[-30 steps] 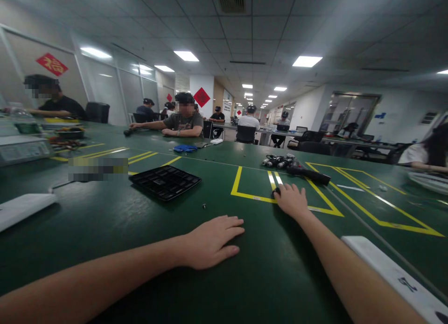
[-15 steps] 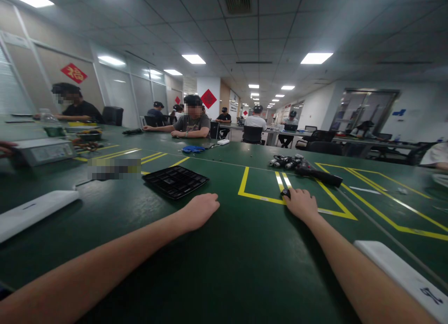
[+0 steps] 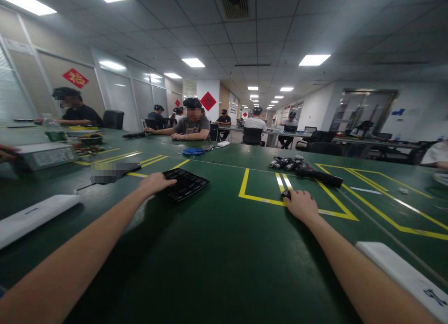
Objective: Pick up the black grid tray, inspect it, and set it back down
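Note:
My left hand [image 3: 154, 184] is closed at the near left side of a square black ribbed tray [image 3: 189, 184], with the thumb over its edge. The fingers beneath are hidden. The tray lies on the green table or just over it; I cannot tell which. Off to the right, my right hand [image 3: 303, 205] is closed round a small black object [image 3: 286, 194], whose kind is too covered to make out. It rests by the front line of a yellow taped outline [image 3: 269, 201].
Beyond my right hand lie several metal-ended black parts [image 3: 285, 162] and a long black handle-like piece [image 3: 324, 176]. White slabs [image 3: 37, 217] flank my forearms. A grey box [image 3: 47, 155] stands left, and a blue item [image 3: 193, 151] lies farther back. A co-worker [image 3: 192, 123] sits opposite.
My left hand has moved left from beside the tray and taken hold of its left side. My right hand stays in place with the small black object.

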`<state>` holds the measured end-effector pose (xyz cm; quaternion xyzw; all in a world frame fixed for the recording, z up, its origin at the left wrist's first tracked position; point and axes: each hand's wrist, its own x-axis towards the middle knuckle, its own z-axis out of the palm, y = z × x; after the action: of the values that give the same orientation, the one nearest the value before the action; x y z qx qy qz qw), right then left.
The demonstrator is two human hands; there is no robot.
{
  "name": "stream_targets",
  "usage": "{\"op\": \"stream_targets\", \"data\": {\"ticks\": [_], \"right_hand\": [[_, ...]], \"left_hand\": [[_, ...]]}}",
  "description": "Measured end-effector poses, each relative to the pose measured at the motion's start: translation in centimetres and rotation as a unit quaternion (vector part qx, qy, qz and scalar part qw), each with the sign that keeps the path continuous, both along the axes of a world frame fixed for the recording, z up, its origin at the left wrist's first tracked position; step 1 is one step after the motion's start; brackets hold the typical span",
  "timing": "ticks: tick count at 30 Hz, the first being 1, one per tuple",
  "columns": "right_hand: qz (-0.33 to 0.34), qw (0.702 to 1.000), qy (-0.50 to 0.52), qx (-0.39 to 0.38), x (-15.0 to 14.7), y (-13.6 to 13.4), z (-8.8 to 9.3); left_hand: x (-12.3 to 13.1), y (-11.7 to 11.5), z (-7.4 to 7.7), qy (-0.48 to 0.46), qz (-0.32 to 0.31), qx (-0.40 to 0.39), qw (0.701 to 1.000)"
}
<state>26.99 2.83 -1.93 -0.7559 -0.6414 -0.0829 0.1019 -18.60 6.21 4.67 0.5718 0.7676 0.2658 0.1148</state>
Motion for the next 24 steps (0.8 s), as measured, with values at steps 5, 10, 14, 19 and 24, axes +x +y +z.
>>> {"op": "stream_targets", "data": {"ticks": [5,10,14,19,24], "right_hand": [[0.004,1.0,0.027,-0.006,0.0,0.0,0.4],[0.113,0.984,0.132,0.042,-3.1,-0.1,1.2],[0.278,0.918,0.281,0.026,-8.0,-1.5,1.6],[0.438,0.807,0.393,0.05,-11.5,-3.0,0.4],[0.476,0.774,0.413,0.059,-11.5,-3.0,-0.7]], "left_hand": [[0.1,0.2,-1.0,0.205,-0.053,-0.064,0.975],[2.8,-0.6,-1.2,0.248,-0.095,-0.03,0.964],[7.6,-2.1,-1.9,0.142,-0.186,0.068,0.97],[12.9,-4.7,-3.6,0.019,-0.325,0.107,0.939],[14.0,-5.9,-4.9,-0.025,-0.37,0.101,0.923]]}}
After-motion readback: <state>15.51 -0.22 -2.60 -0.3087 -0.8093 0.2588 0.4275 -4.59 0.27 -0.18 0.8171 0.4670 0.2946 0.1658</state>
